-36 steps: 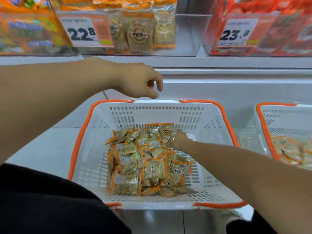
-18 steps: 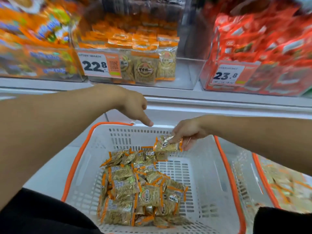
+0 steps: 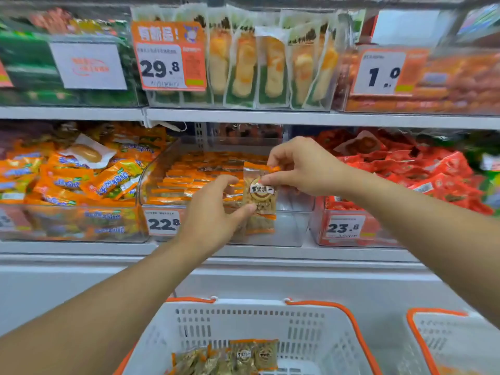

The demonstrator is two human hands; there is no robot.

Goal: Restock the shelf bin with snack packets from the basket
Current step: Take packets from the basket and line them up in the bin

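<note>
Orange-edged clear snack packet (image 3: 259,194) with a round brown label, held upright at the front of the clear plastic shelf bin (image 3: 286,228). Pinched at its top by the right hand (image 3: 303,169), at its lower left edge by the left hand (image 3: 213,212). Below, more packets in the white slotted basket (image 3: 311,331) with orange rim.

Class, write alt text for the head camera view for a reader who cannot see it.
Two bare hands, left hand and right hand, hold one clear orange-edged snack packet upright before the clear plastic shelf bin tagged 22.8. A white, orange-rimmed plastic basket below holds more packets.
</note>
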